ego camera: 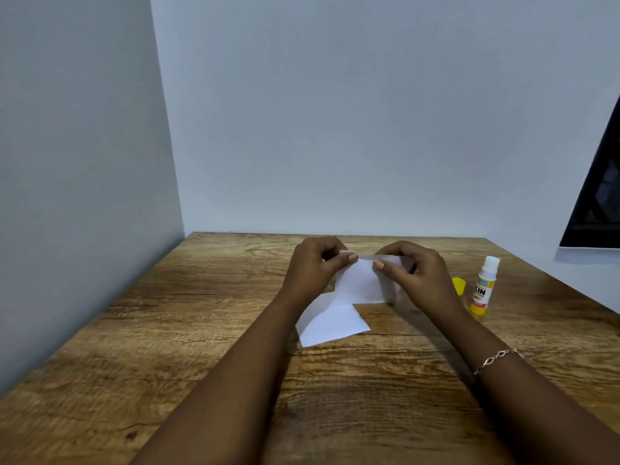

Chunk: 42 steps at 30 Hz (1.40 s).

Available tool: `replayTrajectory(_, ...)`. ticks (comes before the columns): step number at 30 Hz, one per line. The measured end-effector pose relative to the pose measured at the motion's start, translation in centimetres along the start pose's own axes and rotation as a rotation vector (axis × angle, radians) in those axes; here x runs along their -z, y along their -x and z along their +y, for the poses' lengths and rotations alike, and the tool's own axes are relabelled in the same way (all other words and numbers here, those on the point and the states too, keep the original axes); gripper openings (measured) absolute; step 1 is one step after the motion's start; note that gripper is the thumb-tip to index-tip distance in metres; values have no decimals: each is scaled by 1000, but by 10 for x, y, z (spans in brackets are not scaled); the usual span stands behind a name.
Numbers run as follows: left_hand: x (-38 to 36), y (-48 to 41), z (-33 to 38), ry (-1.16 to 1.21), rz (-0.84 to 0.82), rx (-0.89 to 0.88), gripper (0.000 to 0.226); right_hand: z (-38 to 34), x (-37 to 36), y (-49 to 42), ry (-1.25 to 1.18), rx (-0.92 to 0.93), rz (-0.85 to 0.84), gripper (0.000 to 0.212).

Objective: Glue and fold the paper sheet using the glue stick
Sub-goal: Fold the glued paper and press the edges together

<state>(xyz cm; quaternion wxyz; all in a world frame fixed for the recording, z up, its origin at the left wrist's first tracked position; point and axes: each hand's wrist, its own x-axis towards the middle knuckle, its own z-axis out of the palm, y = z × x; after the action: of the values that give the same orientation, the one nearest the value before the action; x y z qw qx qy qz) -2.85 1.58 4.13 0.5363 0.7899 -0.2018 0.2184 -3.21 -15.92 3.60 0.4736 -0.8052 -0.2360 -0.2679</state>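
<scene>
A: Right, nearest item first?

B: Bracelet (499,360) on the right wrist, both forearms laid over the wooden table (167,347). Nothing else in the near zone.

A: Task item?

B: Paper sheet (339,317), white, mid-table. Lower flap lies flat on the wood; upper part is lifted and creased back toward the person. Edges blurred, so exact fold line: cannot tell.

A: Hands?

B: Left hand (313,266) pinches the sheet's top-left edge, thumb vs. forefinger, other fingers curled in. Right hand (411,270) pinches the top-right edge, same way. Both cover the upper corners.

A: Obstructions, other objects?

B: Glue stick (484,286) upright, just right of the right hand, apart from the paper; white tip exposed, uncapped. Yellow cap (459,285) sits beside it on the table, partly hidden by the right hand. Cap interior not visible.

A: Beyond?

B: Plain walls meet at the rear-left corner (167,129). Dark frame (600,196) at far right, contents unclear.
</scene>
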Motion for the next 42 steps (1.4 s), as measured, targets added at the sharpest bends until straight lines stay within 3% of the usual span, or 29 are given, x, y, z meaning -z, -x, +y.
replayTrajectory(4,-1,0,0,164,-14,41,27,3,-1,-2,-138,-82,54,13)
replayTrajectory(8,3,-2,1,241,26,73,33,0,-6,-4,-566,-358,85,10)
replayTrajectory(11,8,-3,0,268,86,107,36,-1,-6,-13,-568,-505,30,12)
replayTrajectory(14,12,-2,-3,230,109,129,37,-2,-10,-19,-525,-486,54,9)
replayTrajectory(17,18,-2,-5,62,84,180,34,1,-17,-14,-412,-411,168,11)
replayTrajectory(21,34,-4,-18,-466,-94,371,19,12,-11,-11,-303,-375,247,13)
replayTrajectory(24,41,-1,-22,-722,-364,563,41,19,-4,-9,-304,-412,241,16)
replayTrajectory(27,40,-2,-19,-817,-429,587,50,20,-3,-7,-338,-445,234,22)
replayTrajectory(36,36,0,-13,-671,-369,606,43,10,-9,-4,-338,-451,101,19)
replayTrajectory(39,35,1,-15,-497,-227,560,23,9,-13,-3,-437,-484,74,14)
replayTrajectory(42,31,-2,-20,-271,-1,519,22,7,-16,-2,-502,-478,53,13)
